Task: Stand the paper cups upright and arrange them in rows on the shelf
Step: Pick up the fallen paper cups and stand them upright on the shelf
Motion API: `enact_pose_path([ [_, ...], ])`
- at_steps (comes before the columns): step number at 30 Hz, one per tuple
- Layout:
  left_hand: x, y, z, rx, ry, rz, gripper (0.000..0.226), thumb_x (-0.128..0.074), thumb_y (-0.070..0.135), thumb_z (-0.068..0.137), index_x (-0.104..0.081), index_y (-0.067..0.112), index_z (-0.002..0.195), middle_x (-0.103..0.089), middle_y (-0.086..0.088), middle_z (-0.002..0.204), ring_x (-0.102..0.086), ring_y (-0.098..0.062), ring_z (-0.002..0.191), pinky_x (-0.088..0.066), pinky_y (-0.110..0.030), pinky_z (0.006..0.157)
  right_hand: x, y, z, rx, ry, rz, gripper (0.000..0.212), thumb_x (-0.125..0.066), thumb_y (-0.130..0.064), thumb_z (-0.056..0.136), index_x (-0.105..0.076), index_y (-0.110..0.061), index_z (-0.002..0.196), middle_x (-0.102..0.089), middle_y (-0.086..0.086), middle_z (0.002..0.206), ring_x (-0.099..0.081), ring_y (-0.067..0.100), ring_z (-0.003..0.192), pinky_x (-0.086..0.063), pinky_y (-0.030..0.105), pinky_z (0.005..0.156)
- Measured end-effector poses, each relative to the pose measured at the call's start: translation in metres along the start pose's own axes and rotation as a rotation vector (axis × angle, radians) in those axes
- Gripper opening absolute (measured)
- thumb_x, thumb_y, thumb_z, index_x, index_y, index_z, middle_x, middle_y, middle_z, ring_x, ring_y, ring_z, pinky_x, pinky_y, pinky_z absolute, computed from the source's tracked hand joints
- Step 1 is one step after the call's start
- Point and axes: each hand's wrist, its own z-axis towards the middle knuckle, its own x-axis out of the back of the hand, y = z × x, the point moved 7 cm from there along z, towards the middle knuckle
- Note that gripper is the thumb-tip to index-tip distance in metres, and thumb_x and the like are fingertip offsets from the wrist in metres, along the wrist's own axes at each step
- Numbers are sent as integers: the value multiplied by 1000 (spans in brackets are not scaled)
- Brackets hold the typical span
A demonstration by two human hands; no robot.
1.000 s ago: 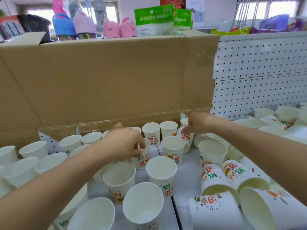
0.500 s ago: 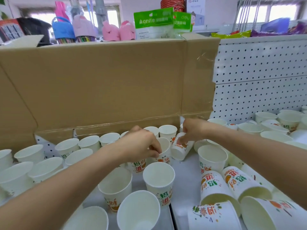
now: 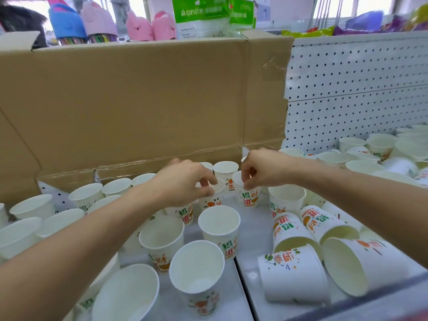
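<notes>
White paper cups with green and orange print cover the grey shelf (image 3: 251, 230). My left hand (image 3: 185, 186) pinches the rim of an upright cup (image 3: 212, 200) near the cardboard. My right hand (image 3: 259, 171) grips the rim of another upright cup (image 3: 247, 198) just to its right. More upright cups stand in front, such as a cup (image 3: 220, 228) and a cup (image 3: 162, 242). At the front right several cups lie on their sides, among them a cup (image 3: 294, 276) and a cup (image 3: 324, 225).
A tall cardboard sheet (image 3: 143, 107) backs the left of the shelf, and a white pegboard (image 3: 356, 93) backs the right. Goods stand on top behind, including green packets (image 3: 199, 17). More cups crowd the far right (image 3: 379, 147) and far left (image 3: 32, 207).
My right hand has turned the cup it held from tilted to upright and set it beside the left-hand cup. My left hand has shifted right with its cup.
</notes>
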Motion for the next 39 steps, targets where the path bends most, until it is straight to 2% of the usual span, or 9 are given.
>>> enact_pose_path([
  [6, 49, 43, -44, -33, 208, -246, 34, -56, 45, 91, -59, 36, 124, -64, 21, 110, -56, 2, 105, -46, -14, 80, 27, 3, -43, 37, 82, 188, 14, -68, -31, 87, -73, -26, 99, -64, -17, 88, -58, 1, 81, -48, 22, 72],
  [8, 56, 67, -65, -46, 249, -360, 38, -56, 49, 86, -59, 37, 122, -63, 23, 110, -55, 7, 102, -45, -17, 88, 33, 3, -65, 69, 84, 241, 12, -69, -33, 86, -73, -29, 97, -66, -20, 85, -60, -5, 79, -46, 16, 71],
  [14, 19, 150, -101, -90, 119, -371, 45, -53, 63, 81, -41, 48, 121, -48, 31, 120, -41, 11, 112, -40, -16, 92, 32, 13, -136, 194, 0, 368, 12, -74, -37, 80, -74, -32, 90, -70, -14, 82, -62, -5, 77, -42, 8, 66],
  [19, -15, 173, -91, 13, 53, -269, 65, -65, 61, 77, -35, 40, 131, -48, 17, 131, -44, -5, 117, -41, -33, 96, 17, 35, -180, 185, -163, 269, 36, -78, -54, 65, -67, -43, 97, -64, -16, 90, -60, 0, 85, -44, 14, 68],
  [22, -27, 179, -84, 72, 23, -188, 77, -69, 57, 75, -29, 43, 140, -46, 14, 137, -42, -9, 121, -36, -34, 101, 0, 37, -194, 218, -212, 99, 60, -77, -56, 65, -54, -43, 119, -54, -22, 105, -52, -1, 95, -45, 23, 87],
  [26, -33, 183, -80, 144, 16, -160, 82, -71, 58, 73, -28, 45, 142, -46, 14, 139, -38, -10, 119, -34, -34, 99, -21, 32, -196, 286, -129, -100, 78, -70, -59, 70, -34, -41, 137, -50, -14, 125, -45, 10, 111, -41, 34, 95],
  [30, -26, 178, -92, 299, 194, -412, 67, -78, 44, 68, -42, 40, 124, -53, 14, 114, -45, -10, 108, -42, -31, 89, -31, 29, -192, 375, 41, -127, 71, -64, -56, 73, -38, -36, 135, -52, -10, 124, -41, 14, 111, -39, 30, 85],
  [36, -22, 168, -114, 545, 399, -588, 68, -81, 36, 68, -37, 28, 120, -51, 11, 113, -50, -11, 102, -46, -28, 86, -24, 50, -191, 261, 113, 365, 73, -60, -59, 59, -31, -50, 125, -47, -15, 122, -43, 6, 112, -48, 42, 90],
  [39, -28, 163, -118, 598, 321, -547, 75, -80, 43, 68, -40, 30, 130, -51, 9, 125, -49, -12, 110, -47, -31, 93, -26, 50, -192, 252, 132, 400, 73, -68, -56, 66, -32, -49, 129, -43, -21, 130, -42, 1, 117, -41, 30, 92],
])
